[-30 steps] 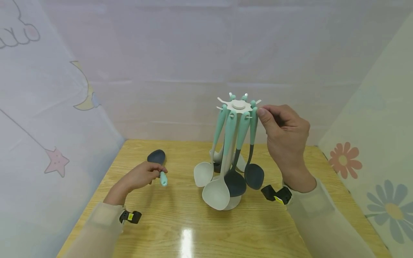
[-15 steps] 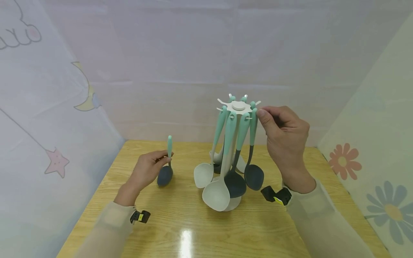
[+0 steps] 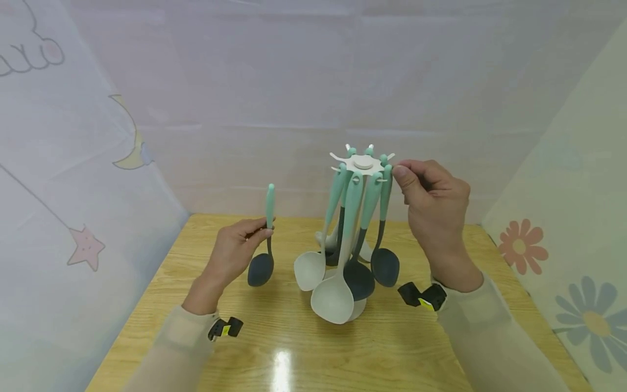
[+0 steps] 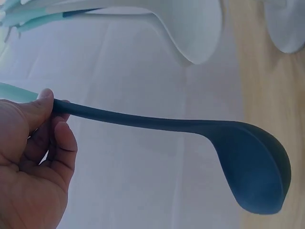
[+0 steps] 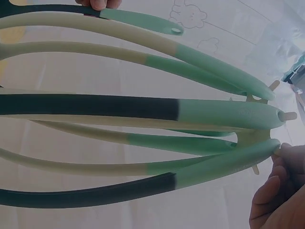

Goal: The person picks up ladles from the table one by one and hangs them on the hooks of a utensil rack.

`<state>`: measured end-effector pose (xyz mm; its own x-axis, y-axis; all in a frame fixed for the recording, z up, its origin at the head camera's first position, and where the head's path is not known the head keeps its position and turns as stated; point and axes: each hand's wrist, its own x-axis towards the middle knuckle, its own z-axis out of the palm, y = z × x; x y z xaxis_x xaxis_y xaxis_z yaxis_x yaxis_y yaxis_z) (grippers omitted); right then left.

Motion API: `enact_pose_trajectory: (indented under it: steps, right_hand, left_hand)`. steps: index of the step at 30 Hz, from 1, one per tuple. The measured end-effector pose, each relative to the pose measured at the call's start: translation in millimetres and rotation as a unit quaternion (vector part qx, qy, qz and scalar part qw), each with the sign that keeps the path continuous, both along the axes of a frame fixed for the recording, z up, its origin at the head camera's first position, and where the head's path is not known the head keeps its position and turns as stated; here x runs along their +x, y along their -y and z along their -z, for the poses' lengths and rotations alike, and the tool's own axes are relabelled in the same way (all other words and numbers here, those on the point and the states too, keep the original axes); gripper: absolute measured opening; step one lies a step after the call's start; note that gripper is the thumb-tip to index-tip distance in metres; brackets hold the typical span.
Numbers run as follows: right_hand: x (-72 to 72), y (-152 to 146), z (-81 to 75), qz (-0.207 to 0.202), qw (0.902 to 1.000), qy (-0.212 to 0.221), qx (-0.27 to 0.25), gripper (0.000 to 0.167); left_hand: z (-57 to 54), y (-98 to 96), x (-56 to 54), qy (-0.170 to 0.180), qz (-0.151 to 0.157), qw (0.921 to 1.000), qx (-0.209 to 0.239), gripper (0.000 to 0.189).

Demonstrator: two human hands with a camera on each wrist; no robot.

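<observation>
My left hand (image 3: 235,247) pinches a ladle (image 3: 261,269) with a dark bowl and mint handle. It hangs upright, bowl down, left of a white utensil rack (image 3: 363,162). The left wrist view shows thumb and fingers where the mint grip meets the dark shaft (image 4: 138,120). On the rack hang several mint-handled utensils, among them a white ladle (image 3: 333,299) in front and a dark ladle (image 3: 360,280) beside it. My right hand (image 3: 436,198) pinches a hook tip at the rack's right side, against the top of a mint handle (image 5: 233,162); the fingers hide that hook.
The rack stands on a wooden table (image 3: 274,337), its base mostly behind the hanging bowls. A pale cloth wall (image 3: 274,98) rises behind the table, and printed sheets stand at both sides. Each wrist wears a black strap device (image 3: 422,296).
My left hand has lifted the ladle off the table, swung it handle-up and brought it right toward the rack. The rack has turned slightly; my right hand stays at its hook.
</observation>
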<state>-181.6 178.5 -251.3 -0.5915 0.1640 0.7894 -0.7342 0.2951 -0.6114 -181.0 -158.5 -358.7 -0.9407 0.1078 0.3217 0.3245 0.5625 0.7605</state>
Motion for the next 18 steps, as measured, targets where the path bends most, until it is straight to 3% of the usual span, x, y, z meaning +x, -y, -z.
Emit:
enact_pose_trajectory:
  steps: [7, 14, 18]
  right_hand:
    - [-0.5, -1, -3.2, 0.0, 0.9997, 0.026, 0.003, 0.013]
    - [-0.8, 0, -5.1, -0.005, 0.9981, 0.061, -0.012, 0.015]
    - [-1.7, 1, -5.2, -0.01, 0.998, 0.061, -0.014, 0.016]
  left_hand:
    - [-23.7, -19.5, 5.1, -0.046, 0.016, 0.9988, 0.012, 0.031]
    - [-47.0, -41.2, 5.5, -0.038, 0.036, 0.9978, 0.04, 0.031]
    - [-56.5, -50.0, 2.8, -0.013, 0.039, 0.9983, 0.042, 0.033]
